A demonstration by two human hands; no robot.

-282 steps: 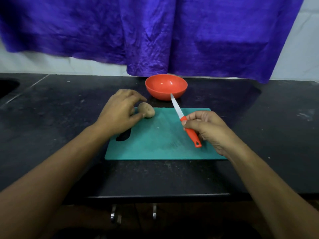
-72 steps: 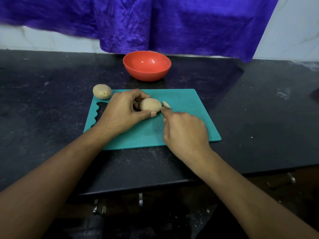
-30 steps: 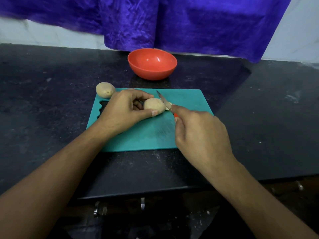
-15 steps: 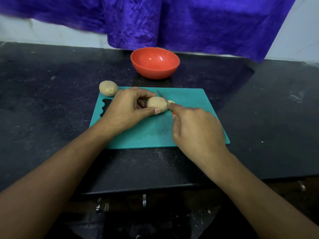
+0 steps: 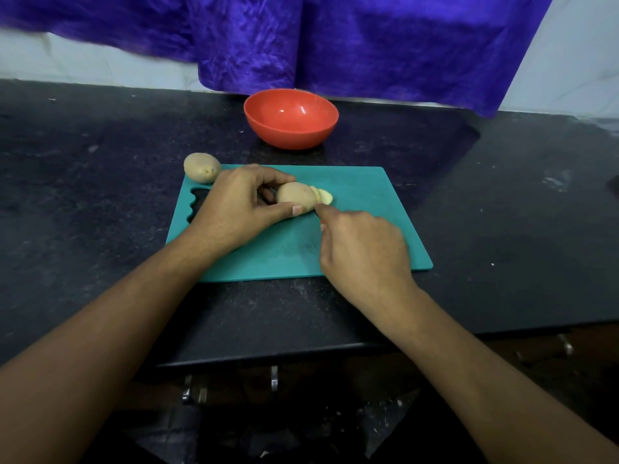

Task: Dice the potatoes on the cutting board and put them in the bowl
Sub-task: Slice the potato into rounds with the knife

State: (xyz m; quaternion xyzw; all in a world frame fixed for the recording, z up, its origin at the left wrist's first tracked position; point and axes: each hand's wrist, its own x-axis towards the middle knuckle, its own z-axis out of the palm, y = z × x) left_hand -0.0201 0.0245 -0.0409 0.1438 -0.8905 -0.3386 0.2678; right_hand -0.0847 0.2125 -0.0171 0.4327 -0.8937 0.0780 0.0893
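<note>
A teal cutting board [image 5: 361,209] lies on the black counter. My left hand [image 5: 241,205] grips a potato [image 5: 296,195] on the board between thumb and fingers. Thin cut slices [image 5: 324,195] lean against the potato's right end. My right hand [image 5: 361,249] grips the knife; only a sliver of its red handle [image 5: 321,226] shows and the blade is hidden at the cut. A second, whole potato [image 5: 202,167] sits at the board's far left corner. The red bowl [image 5: 290,119] stands beyond the board, with nothing in it.
Purple cloth [image 5: 301,38] hangs over the wall behind the bowl. The black counter [image 5: 502,202] extends left and right of the board, and its front edge runs just below my forearms. Metal fittings [image 5: 274,378] show under the counter.
The knife blade, raised over the potato a second ago, has come down at its right end. Another slice now leans there. My left hand keeps its grip on the potato.
</note>
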